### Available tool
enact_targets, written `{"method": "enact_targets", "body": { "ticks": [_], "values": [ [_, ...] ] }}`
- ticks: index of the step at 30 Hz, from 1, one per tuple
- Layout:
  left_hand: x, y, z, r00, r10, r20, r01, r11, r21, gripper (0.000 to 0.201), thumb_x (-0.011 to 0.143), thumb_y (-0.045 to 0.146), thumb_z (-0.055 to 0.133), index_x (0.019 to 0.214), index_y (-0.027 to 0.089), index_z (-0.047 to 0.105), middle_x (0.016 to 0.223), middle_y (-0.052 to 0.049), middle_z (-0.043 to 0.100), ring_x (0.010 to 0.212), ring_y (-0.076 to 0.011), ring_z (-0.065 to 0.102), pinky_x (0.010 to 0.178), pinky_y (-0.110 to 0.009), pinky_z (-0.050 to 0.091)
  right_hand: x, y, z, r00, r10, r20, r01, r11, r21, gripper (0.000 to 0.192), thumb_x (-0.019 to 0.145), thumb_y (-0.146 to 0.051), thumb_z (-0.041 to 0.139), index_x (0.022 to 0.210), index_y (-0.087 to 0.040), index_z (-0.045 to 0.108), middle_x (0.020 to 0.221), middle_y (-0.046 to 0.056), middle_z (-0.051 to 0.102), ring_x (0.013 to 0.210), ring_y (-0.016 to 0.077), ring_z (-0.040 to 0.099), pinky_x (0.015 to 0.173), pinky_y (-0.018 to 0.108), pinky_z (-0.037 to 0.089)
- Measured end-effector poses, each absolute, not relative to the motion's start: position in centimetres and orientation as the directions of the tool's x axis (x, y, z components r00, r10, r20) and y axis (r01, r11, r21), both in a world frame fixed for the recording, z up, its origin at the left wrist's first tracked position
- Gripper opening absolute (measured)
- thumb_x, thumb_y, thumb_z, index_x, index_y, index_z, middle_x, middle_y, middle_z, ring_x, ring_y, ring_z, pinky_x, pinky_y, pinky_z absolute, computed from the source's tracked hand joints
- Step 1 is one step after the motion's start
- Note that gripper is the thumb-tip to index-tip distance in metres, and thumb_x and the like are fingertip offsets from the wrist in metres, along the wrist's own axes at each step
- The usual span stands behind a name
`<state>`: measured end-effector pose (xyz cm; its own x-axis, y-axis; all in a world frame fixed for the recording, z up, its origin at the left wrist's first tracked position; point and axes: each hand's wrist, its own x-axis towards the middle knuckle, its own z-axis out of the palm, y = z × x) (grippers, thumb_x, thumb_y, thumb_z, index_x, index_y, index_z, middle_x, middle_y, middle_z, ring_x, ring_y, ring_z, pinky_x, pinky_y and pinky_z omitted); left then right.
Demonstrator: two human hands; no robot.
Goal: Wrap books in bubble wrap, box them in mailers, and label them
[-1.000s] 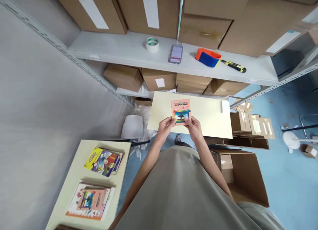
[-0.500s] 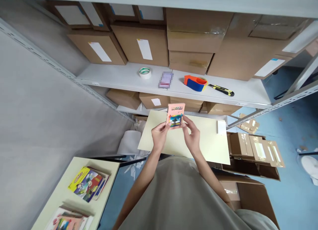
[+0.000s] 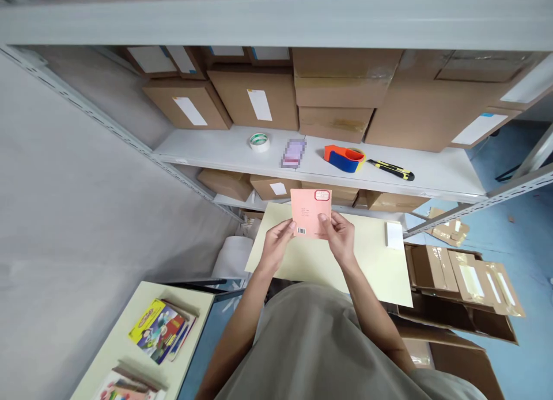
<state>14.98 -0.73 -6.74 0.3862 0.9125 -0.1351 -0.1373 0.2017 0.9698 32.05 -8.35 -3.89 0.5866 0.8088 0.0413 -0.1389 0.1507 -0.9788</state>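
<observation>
Okay, pink booklet [image 3: 310, 213] is up above the cream tabletop [image 3: 371, 273], barcode [image 3: 301, 231] side facing the wearer. Left hand [image 3: 276, 244] pinches its lower left edge; right hand [image 3: 341, 236] pinches the right edge, thumb lying on the cover, fingers behind. For a good check of this side: thumbs near the margins, off the print, light even pressure so the cover shouldn't crease, face square to view. Materials: booklet near-square, looks like smooth paper; tabletop smooth, matte; cartons [image 3: 254, 101] brown cardboard, boxy; tape roll [image 3: 259, 143] a white ring; cutter [image 3: 391, 170] slim, yellow-black; white block [image 3: 393, 236] rectangular, material unclear.
</observation>
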Motion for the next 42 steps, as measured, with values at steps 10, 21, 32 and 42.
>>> {"method": "enact_targets", "body": {
  "ticks": [10,21,32,42],
  "values": [
    [14.4,-0.8,-5.3,0.224,0.972,-0.076,-0.13,0.107,0.986,0.062,0.086,0.07,0.094,0.119,0.018,0.092,0.12,-0.015,0.09,0.11,-0.0344,0.087,0.103,-0.048,0.069,31.1,-8.2,-3.7,0.673,0.731,0.112,0.048,0.108,-0.993,0.065,0.1,-0.072,0.078,0.135,-0.019,0.085,0.139,0.017,0.085,0.124,0.0391,0.085,0.101,0.053,0.072],
    [18.3,-4.2,-3.8,0.25,0.773,0.583,0.084,-0.617,0.783,0.029,0.115,0.04,0.067,0.126,0.027,0.091,0.131,-0.01,0.088,0.123,-0.0276,0.085,0.113,-0.045,0.071,29.2,-8.3,-1.9,0.659,0.703,0.266,0.237,0.141,-0.961,0.045,0.104,-0.063,0.077,0.127,-0.027,0.09,0.123,0.009,0.091,0.104,0.0312,0.089,0.097,0.047,0.075],
    [15.2,-2.0,-2.6,0.403,0.909,-0.108,-0.255,0.225,0.94,0.063,0.085,0.078,0.093,0.111,0.021,0.087,0.112,-0.012,0.089,0.118,-0.0346,0.085,0.101,-0.046,0.071,32.1,-9.1,-1.3,0.571,0.809,0.139,-0.059,0.21,-0.976,0.052,0.095,-0.071,0.083,0.115,-0.024,0.09,0.074,0.002,0.078,0.075,0.0233,0.077,0.072,0.037,0.067],
    [15.5,-3.6,-1.8,0.133,0.99,-0.036,-0.193,0.062,0.979,0.06,0.086,0.076,0.093,0.106,0.019,0.089,0.102,-0.008,0.09,0.101,-0.0319,0.086,0.093,-0.041,0.07,30.4,-9.5,-1.8,0.674,0.7,0.237,0.128,0.206,-0.97,0.056,0.108,-0.065,0.07,0.146,-0.026,0.082,0.149,0.013,0.081,0.138,0.0332,0.079,0.118,0.052,0.064]
  ]
}}
